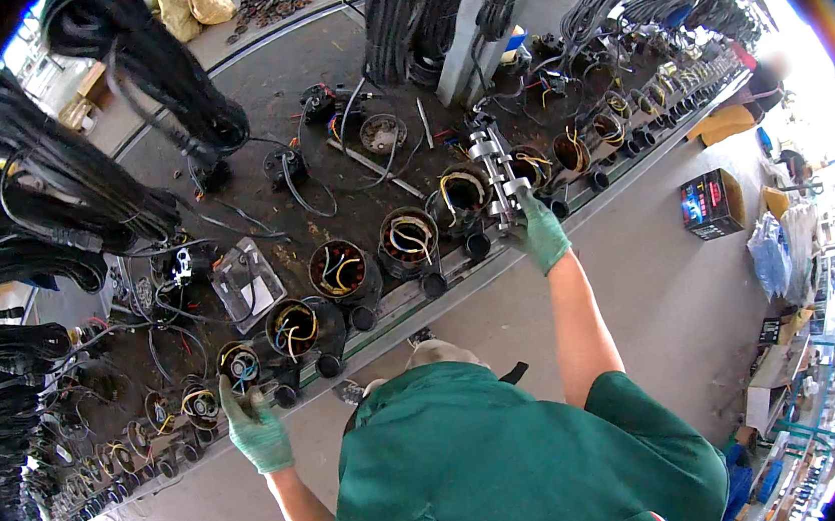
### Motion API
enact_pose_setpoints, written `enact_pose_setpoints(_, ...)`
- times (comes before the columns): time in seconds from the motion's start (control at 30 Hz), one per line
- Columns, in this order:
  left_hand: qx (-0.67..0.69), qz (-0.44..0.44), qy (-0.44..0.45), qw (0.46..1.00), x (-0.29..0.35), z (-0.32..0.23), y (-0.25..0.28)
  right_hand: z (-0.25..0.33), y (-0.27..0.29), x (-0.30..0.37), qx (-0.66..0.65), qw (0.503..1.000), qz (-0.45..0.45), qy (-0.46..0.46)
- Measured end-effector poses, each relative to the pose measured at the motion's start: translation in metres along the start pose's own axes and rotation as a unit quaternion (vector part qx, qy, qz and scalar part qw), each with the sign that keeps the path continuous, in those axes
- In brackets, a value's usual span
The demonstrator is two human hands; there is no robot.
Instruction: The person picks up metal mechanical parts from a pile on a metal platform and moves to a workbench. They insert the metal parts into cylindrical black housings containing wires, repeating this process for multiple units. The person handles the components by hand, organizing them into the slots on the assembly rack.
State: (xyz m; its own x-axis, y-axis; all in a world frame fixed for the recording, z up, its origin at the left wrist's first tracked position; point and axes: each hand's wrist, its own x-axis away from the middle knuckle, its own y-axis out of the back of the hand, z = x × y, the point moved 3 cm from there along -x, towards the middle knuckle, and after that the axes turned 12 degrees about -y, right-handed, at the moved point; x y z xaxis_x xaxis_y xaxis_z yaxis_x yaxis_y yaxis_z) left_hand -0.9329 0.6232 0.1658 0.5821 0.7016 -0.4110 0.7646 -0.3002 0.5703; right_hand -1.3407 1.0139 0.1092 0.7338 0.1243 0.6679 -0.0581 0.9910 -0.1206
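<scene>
My right hand (541, 236), in a green glove, has its fingers closed at the near end of a row of silver metal parts (494, 168) with stubby crosspieces, beside the open motor housings. Some of its fingertips are hidden. My left hand (258, 434), also gloved in green, is at the near edge of the bench with its fingers apart. Its fingertips reach the side of a small round motor housing (238, 363) with blue and white wires. Further along stand wider black housings with yellow and white wires, such as one motor housing (339, 270) and another housing (407, 236).
Thick coiled black cables (163, 69) hang over the dark workbench (260, 90). A grey post (476, 34) rises behind the metal parts. A clear plastic box (247, 280) lies at the left. On the floor at right sits a black printed carton (712, 204); a person (768, 86) is beyond.
</scene>
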Motion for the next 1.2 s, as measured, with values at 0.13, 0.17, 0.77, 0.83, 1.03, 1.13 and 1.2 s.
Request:
enact_pose_setpoints(0.13,-0.030,0.042,0.044,0.998,0.011,-0.013,-0.002,0.011,-0.042,0.025,-0.160,0.978,0.132,-0.035)
enact_pose_setpoints(0.17,-0.038,0.048,0.035,0.998,0.013,-0.015,-0.004,0.009,-0.037,0.016,-0.163,0.975,0.150,-0.036)
enact_pose_setpoints(0.77,0.478,0.253,-0.051,0.840,-0.062,-0.207,-0.092,0.000,-0.080,0.151,0.000,0.929,0.320,0.183)
enact_pose_setpoints(0.83,0.523,0.195,-0.047,0.828,-0.067,-0.213,-0.101,-0.004,-0.115,0.191,0.041,0.882,0.330,0.334)
enact_pose_setpoints(1.03,0.432,0.072,-0.030,0.899,-0.063,-0.182,-0.080,-0.020,-0.179,0.244,0.254,0.835,0.306,0.380)
enact_pose_setpoints(1.13,0.424,0.049,-0.058,0.902,-0.056,-0.160,-0.075,-0.032,-0.195,0.250,0.256,0.848,0.333,0.322)
enact_pose_setpoints(1.2,0.457,0.052,-0.015,0.888,-0.056,-0.156,-0.063,-0.040,-0.203,0.246,0.284,0.845,0.343,0.296)
